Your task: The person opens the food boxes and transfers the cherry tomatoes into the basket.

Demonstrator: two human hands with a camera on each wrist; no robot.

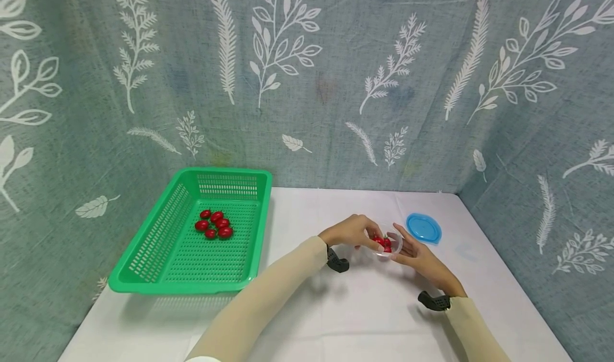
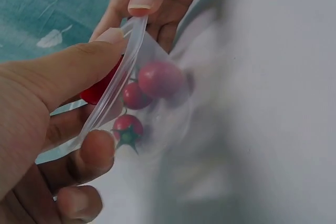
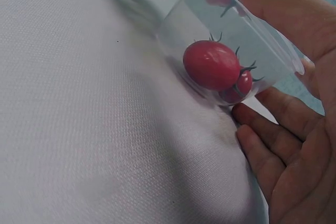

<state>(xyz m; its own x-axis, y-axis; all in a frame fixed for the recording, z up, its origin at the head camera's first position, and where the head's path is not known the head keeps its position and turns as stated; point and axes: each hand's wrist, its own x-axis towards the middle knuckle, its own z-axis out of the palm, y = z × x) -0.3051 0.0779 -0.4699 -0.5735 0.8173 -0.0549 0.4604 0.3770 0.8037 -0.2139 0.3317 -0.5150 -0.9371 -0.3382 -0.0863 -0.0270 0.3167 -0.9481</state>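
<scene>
A small clear plastic container with several red cherry tomatoes in it is over the white table, between both hands. My right hand holds it from the right, its thumb at the rim and other fingers round the far side. At the container's mouth my left hand pinches a cherry tomato between thumb and fingers, just inside the rim. The left thumb partly hides that tomato. Green stems show on some tomatoes through the cloudy wall in the left wrist view.
A green plastic basket stands at the left with several cherry tomatoes on its floor. Behind the right hand, a blue round lid lies on the white tablecloth. Patterned grey-green curtains enclose the back and sides.
</scene>
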